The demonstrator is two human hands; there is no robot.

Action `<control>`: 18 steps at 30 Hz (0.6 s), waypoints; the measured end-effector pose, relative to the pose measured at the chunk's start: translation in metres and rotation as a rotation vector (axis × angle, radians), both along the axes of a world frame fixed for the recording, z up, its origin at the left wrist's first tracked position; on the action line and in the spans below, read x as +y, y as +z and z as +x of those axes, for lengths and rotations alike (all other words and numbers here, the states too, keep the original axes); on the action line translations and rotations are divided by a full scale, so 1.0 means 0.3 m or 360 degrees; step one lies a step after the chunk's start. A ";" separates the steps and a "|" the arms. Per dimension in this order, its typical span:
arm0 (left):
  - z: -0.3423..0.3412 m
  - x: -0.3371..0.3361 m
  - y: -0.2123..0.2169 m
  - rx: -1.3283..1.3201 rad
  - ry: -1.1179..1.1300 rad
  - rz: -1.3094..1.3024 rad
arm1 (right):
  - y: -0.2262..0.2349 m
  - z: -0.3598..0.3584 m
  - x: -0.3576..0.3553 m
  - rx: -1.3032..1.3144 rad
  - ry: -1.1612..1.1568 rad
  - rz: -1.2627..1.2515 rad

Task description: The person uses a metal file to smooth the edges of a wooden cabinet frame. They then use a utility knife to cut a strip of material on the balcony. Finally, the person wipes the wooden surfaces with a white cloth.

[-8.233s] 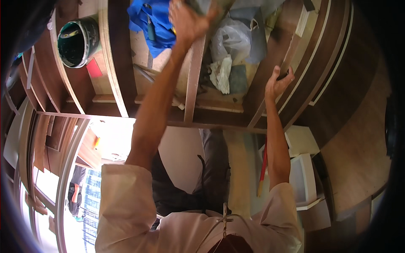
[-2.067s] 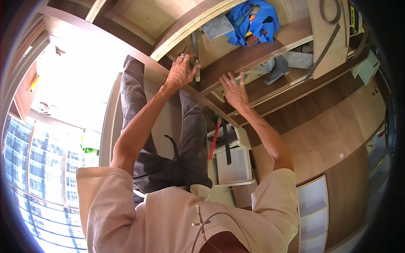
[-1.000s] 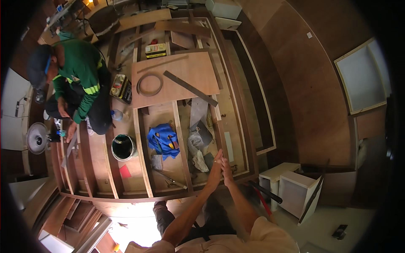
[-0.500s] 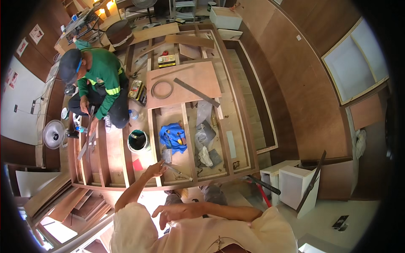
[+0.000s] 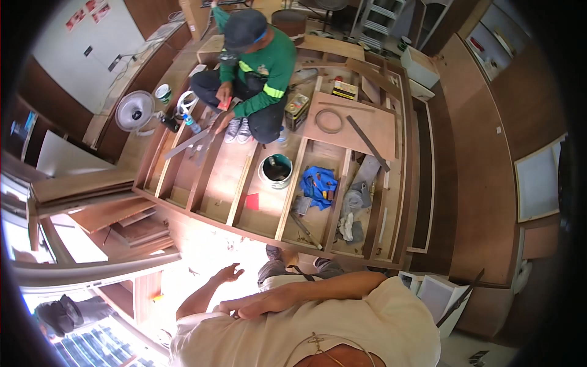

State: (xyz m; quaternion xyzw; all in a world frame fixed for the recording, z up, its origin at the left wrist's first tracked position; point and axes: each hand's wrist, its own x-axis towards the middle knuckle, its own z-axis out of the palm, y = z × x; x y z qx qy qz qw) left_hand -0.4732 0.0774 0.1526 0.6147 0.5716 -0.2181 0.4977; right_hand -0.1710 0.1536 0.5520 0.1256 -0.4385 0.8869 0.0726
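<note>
Two hands apart, both now clear of the wooden frame (image 5: 242, 191): left hand (image 5: 229, 273) drawn back, unclenched; right hand (image 5: 247, 307) across the shirt (image 5: 342, 318), grip unclear.

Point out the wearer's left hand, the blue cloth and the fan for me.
Left hand (image 5: 227, 273): head view, back of the hand.
Blue cloth (image 5: 317, 185): head view, middle of the crumpled heap.
Fan (image 5: 134, 111): head view, round grille, near its hub.
</note>
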 end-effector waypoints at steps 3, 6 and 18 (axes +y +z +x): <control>-0.079 -0.052 -0.007 0.0021 0.0044 -0.0111 | 0.072 -0.085 0.020 -0.0204 0.0149 0.0008; -0.107 -0.012 -0.023 0.0004 -0.0051 -0.0035 | 0.115 -0.200 -0.008 -0.0115 0.0202 0.0211; 0.039 0.219 -0.037 -0.0402 0.0131 0.0326 | 0.025 -0.258 -0.081 -0.0208 -0.0320 0.0090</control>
